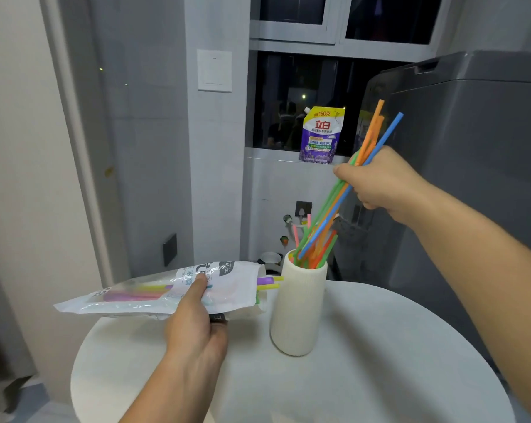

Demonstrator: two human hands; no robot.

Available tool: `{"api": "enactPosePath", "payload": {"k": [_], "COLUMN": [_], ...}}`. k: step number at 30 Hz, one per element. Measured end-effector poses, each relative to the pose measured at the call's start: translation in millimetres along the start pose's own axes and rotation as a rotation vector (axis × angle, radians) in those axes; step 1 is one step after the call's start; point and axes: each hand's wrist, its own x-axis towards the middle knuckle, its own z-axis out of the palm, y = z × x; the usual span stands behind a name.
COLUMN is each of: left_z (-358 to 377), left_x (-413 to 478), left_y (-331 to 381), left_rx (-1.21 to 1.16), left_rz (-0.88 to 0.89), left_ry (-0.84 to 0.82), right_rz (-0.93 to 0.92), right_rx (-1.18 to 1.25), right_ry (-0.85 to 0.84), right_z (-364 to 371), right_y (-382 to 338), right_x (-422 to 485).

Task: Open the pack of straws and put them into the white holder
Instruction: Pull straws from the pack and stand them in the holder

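A tall white holder [297, 312] stands on the round white table [364, 361]. My right hand [383, 178] grips a bundle of orange, green and blue straws [331, 209] tilted to the right, their lower ends inside the holder's mouth. Pink straw tips stand in the holder too. My left hand [194, 319] holds the plastic straw pack [166, 291] flat just left of the holder, with its open end toward it. Purple and yellow straw ends [268, 283] stick out of that opening.
A purple detergent pouch [320, 135] stands on the window sill behind. A large grey appliance [471, 148] rises close on the right. Wall sockets and taps sit low on the back wall. The table's edge curves near on the left.
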Motion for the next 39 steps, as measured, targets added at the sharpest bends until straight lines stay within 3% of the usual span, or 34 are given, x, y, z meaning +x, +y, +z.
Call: {"api": "enactPosePath", "payload": {"k": [11, 20, 31, 39], "left_z": [2, 1, 1, 1], "left_x": [-2, -1, -3, -1], "left_y": [-1, 1, 1, 3], "left_rx": [-0.01, -0.019, -0.01, -0.006], "left_rz": [-0.019, -0.001, 0.013, 0.002], "left_ry": [0.018, -0.02, -0.037, -0.021], "right_rz": [-0.002, 0.0, 0.02, 0.031], "right_rx": [-0.08, -0.081, -0.085, -0.259], "right_ry": [-0.002, 0.103, 0.012, -0.081], "right_z": [1, -24, -2, 28], "right_y": [-6, -19, -8, 16], "right_x": [1, 0, 10, 13]}}
